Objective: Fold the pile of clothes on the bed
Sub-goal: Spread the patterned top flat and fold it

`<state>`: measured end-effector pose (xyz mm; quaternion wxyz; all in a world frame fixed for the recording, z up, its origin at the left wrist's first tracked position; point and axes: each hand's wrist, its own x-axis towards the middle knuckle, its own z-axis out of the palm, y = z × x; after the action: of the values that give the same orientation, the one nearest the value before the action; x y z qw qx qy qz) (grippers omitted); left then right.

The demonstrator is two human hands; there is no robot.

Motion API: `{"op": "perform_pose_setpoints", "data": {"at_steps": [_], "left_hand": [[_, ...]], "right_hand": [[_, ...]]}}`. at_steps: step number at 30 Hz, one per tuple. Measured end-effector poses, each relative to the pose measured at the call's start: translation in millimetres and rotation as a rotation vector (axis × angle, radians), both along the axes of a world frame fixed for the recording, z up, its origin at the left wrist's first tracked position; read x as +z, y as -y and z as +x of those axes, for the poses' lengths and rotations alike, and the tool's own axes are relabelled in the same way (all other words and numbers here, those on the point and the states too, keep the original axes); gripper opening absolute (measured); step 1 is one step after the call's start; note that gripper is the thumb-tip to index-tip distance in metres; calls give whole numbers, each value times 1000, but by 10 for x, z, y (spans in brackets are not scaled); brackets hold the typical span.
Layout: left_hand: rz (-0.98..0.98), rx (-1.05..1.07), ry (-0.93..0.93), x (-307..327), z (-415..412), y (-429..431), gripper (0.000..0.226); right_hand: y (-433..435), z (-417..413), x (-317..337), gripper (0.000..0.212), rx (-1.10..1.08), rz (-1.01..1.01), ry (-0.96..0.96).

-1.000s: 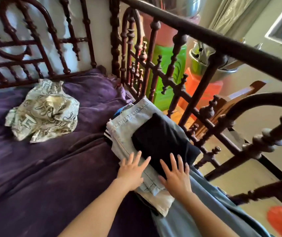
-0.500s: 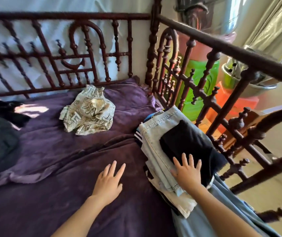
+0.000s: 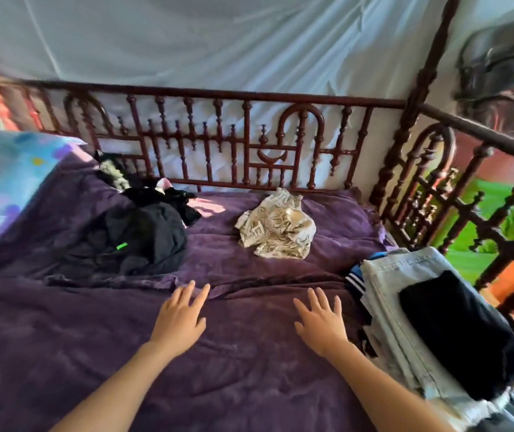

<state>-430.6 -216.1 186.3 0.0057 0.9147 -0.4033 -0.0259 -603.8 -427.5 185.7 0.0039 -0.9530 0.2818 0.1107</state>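
Nearest us, our left hand (image 3: 178,319) and right hand (image 3: 320,322) lie flat with fingers spread, palms down over the purple blanket (image 3: 233,378), grasping nothing; whether the palms press the cloth or float just above it we cannot tell. The blanket looks plush and velvety, creased into soft ridges, with one long fold running across just beyond our fingertips.

At the near right sits the folded stack (image 3: 411,310): pale, stiff denim with a stitched seam at the far edge, layered in flat rectangles, a striped blue-and-white edge peeking out on its left side. On top rests a folded black garment (image 3: 458,332), matte and smooth.

Farther off, right of centre, a cream printed garment (image 3: 276,229) lies crumpled in a loose mound, thin and papery in its wrinkles. To its left, well apart from it, spreads a dark heap of black clothes (image 3: 143,238), limp and unfolded, with a small bright green mark on it and a bit of pink and grey cloth at its far edge.

At the left edge lies a colourful patterned pillow (image 3: 3,179), blurred. Behind everything runs the dark red turned-spindle bed rail (image 3: 218,135), with arches and a crescent shape, glossy wood; it turns the corner along the right side. Past it hangs a pale, draped sheet (image 3: 187,42), softly wrinkled. Beyond the right rail we make out green and orange shapes, too blurred to name.
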Motion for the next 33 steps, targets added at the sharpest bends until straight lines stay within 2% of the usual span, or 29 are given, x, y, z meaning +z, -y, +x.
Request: {"op": "perform_pose_setpoints", "data": {"at_steps": [4, 10, 15, 20, 23, 27, 33], "left_hand": [[-110, -50, 172, 158, 558, -450, 80], [-210, -85, 255, 372, 1263, -764, 68], [-264, -141, 253, 273, 1705, -733, 54], [-207, -177, 140, 28, 1881, -311, 57], [-195, -210, 112, -202, 1951, 64, 51], [-93, -219, 80, -649, 2058, 658, 58], [79, -136, -99, -1490, 2356, 1543, 62]], "right_hand": [[-323, 409, 227, 54, 26, -46, 42], [-585, 991, 501, 47, 11, -122, 145], [-569, 1274, 431, 46, -42, -88, 154], [-218, 1461, 309, 47, -104, -81, 100], [101, 1623, 123, 45, -139, -57, 141], [598, 1910, -314, 47, -142, 3, 63], [1439, 2606, -1172, 48, -141, 127, 66]]}}
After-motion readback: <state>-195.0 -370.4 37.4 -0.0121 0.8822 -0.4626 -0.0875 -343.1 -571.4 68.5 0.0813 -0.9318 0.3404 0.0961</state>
